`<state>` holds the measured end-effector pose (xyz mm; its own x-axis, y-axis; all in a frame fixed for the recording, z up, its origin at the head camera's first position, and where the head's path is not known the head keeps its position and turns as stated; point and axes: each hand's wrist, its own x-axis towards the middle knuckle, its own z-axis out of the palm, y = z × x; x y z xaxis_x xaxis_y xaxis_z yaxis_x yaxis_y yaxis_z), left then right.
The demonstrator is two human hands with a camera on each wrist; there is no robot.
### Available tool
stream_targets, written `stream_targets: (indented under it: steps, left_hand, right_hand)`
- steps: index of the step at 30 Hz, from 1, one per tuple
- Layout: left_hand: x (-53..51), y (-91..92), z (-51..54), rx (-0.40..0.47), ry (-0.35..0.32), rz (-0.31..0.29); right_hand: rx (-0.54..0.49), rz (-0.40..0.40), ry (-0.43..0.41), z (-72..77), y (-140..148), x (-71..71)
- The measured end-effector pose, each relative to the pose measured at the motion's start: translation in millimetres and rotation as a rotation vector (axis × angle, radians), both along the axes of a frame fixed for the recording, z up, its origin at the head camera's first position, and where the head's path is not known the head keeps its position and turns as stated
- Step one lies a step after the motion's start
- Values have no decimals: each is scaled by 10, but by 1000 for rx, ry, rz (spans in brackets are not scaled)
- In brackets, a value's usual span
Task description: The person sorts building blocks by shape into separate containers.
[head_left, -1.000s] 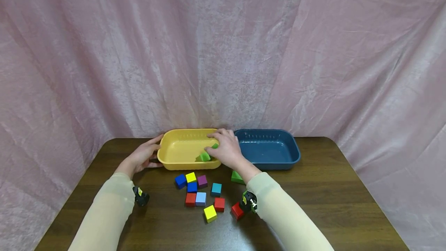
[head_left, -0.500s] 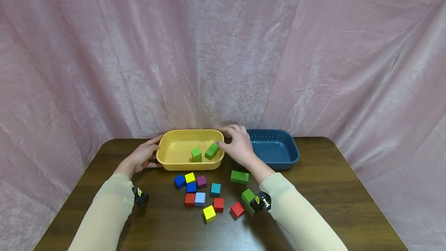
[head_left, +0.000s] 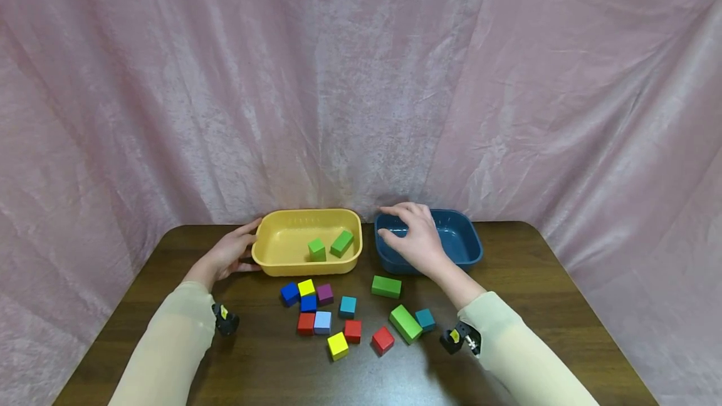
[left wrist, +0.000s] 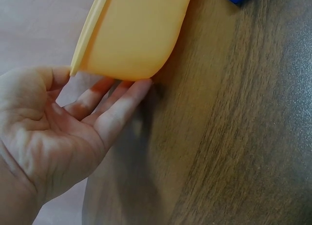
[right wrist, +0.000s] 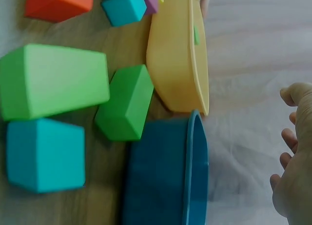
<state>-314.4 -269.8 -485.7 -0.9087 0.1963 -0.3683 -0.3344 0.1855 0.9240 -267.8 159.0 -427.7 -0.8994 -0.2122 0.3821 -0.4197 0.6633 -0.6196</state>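
At the left end of the yellow tray [head_left: 307, 268], my left hand [head_left: 228, 254] holds on, thumb at the rim and fingers against the lower wall; in the left wrist view the hand [left wrist: 73, 122] touches the tray [left wrist: 141, 34] the same way. Two green blocks [head_left: 317, 250] [head_left: 341, 243] lie inside toward its right end. Above the blue tray [head_left: 465, 249] hovers my right hand [head_left: 414, 237], thumb and fingers apart with nothing between them. The right wrist view shows this hand [right wrist: 300, 152] beyond the blue tray's rim [right wrist: 189, 171].
In front of the trays lie two green blocks [head_left: 386, 287] [head_left: 405, 324], teal blocks [head_left: 348, 307] [head_left: 425, 319], red ones [head_left: 383, 341], yellow ones [head_left: 338, 346], blue ones [head_left: 290, 294], a purple block [head_left: 324, 294] and a light blue block [head_left: 323, 322]. A pink curtain [head_left: 361, 80] hangs behind the table.
My right hand has moved right, from the yellow tray to above the blue one, uncovering both green blocks in the yellow tray and blocks on the table. My left hand stays nearly still.
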Motion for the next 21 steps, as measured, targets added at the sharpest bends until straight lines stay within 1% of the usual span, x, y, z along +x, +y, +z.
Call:
stream_targets:
  steps: [5,9,15,21]
  left_hand:
    - [-2,5,-8,6,6,4]
    - [5,14,-3,8,18,-3]
    - [-3,9,-14,3,29,-18]
    - [-14,3,-22,-7,26,-22]
  right_hand:
    - [30,-11,45,-23,155,113]
    - [49,1,72,-59,272,210]
    - [66,30,89,-144,412,358]
    - [112,48,154,-248,518,506]
